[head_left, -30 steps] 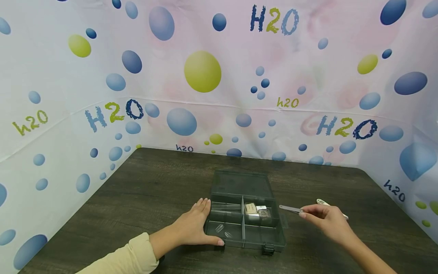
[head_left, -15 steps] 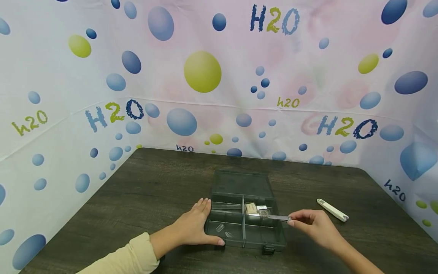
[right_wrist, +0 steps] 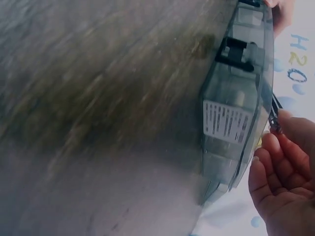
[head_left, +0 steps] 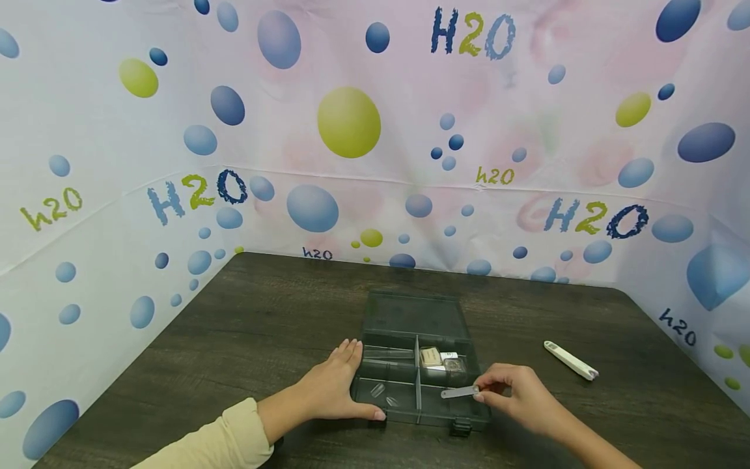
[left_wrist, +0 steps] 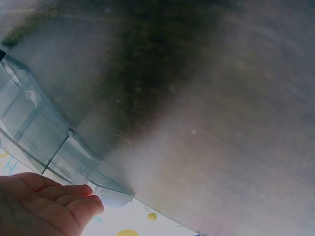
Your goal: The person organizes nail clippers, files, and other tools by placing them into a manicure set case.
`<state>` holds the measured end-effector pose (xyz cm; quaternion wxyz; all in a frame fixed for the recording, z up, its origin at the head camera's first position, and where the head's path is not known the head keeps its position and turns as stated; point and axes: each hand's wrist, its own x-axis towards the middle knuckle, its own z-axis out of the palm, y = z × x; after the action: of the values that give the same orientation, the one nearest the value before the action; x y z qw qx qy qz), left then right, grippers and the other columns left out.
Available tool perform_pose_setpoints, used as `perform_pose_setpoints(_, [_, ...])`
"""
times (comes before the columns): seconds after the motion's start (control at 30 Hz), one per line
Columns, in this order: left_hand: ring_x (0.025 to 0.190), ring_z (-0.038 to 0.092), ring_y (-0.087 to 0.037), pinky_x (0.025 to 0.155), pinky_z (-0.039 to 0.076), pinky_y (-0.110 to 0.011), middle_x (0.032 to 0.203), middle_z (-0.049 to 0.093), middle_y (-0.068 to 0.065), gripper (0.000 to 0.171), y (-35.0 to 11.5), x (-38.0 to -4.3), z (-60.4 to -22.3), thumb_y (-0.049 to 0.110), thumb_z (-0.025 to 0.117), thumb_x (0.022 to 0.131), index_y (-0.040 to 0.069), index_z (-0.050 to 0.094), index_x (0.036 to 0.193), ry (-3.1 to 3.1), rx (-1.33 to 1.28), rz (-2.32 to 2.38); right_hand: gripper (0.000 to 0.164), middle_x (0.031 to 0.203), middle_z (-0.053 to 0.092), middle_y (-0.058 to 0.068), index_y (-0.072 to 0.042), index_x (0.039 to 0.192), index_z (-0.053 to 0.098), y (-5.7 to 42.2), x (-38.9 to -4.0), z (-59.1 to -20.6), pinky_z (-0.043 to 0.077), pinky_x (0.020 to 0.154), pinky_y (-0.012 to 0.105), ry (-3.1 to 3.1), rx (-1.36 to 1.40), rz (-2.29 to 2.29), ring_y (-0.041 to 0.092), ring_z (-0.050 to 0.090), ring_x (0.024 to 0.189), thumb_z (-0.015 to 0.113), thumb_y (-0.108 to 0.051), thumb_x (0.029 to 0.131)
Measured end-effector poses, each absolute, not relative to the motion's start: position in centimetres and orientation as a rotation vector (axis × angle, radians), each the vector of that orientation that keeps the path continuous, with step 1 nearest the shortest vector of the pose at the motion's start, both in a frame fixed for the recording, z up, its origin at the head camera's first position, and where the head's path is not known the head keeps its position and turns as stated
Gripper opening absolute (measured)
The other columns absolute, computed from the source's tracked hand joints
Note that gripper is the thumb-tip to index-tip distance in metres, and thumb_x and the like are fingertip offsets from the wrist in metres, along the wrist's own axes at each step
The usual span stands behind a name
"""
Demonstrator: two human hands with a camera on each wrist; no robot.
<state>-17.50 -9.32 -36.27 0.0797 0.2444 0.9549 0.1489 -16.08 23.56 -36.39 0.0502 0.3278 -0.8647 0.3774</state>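
Note:
A dark see-through compartment box [head_left: 418, 384] lies on the table with its lid [head_left: 413, 316] folded back. My left hand [head_left: 331, 384] rests along the box's left side, fingers straight, thumb at the front edge. Between thumb and fingertips, my right hand [head_left: 515, 397] pinches one end of a small silver nail clipper [head_left: 459, 392]. The clipper's other end points left over the front right compartment. In the right wrist view the clipper [right_wrist: 275, 118] shows beside the box's rim. Whether it touches the compartment floor, I cannot tell.
Small beige and white blocks [head_left: 430, 357] fill part of the back right compartment. Two clear slivers [head_left: 377, 390] lie in the front left one, long clear pieces [head_left: 387, 355] in the back left. A white nail clipper [head_left: 571, 360] lies on the table [head_left: 281, 306] at the right.
My right hand has moved left with the silver nail clipper, from beside the box to over the front right compartment. My left hand stays on the box.

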Motion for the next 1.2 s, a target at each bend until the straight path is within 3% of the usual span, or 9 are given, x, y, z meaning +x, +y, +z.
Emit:
perform_pose_setpoints(0.73, [0.14, 0.022, -0.037, 0.105, 0.035, -0.051, 0.15, 0.022, -0.025, 0.114, -9.2, -17.5, -36.4, 0.07, 0.062, 0.07, -0.005, 0.021, 0.145, 2.87, 0.741, 0.419, 0.008, 0.074, 0.054, -0.012, -0.011, 0.078, 0.07, 21.2, -16.3, -36.1, 0.039, 0.055, 0.016, -2.69, 1.085, 0.496, -0.002, 0.038, 0.068, 0.076, -0.01, 0.072])
perform_pose_setpoints(0.97, [0.14, 0.023, -0.038, 0.106, 0.034, -0.051, 0.15, 0.023, -0.025, 0.114, -9.2, -17.5, -36.4, 0.071, 0.062, 0.07, -0.005, 0.022, 0.145, 2.877, 0.745, 0.418, 0.012, 0.064, 0.036, -0.013, -0.015, 0.067, 0.069, 20.3, -16.3, -36.0, 0.028, 0.052, 0.016, -2.679, 1.025, 0.184, 0.001, 0.026, 0.062, 0.08, -0.011, 0.067])
perform_pose_setpoints(1.2, [0.14, 0.021, -0.038, 0.107, 0.032, -0.051, 0.151, 0.022, -0.025, 0.113, -9.2, -17.5, -36.3, 0.07, 0.062, 0.071, -0.005, 0.021, 0.145, 2.864, 0.733, 0.431, 0.013, 0.064, 0.058, -0.01, -0.016, 0.064, 0.069, 19.8, -16.8, -36.0, 0.042, 0.051, 0.02, -2.757, 1.039, 0.06, 0.005, 0.046, 0.06, 0.082, -0.014, 0.065])
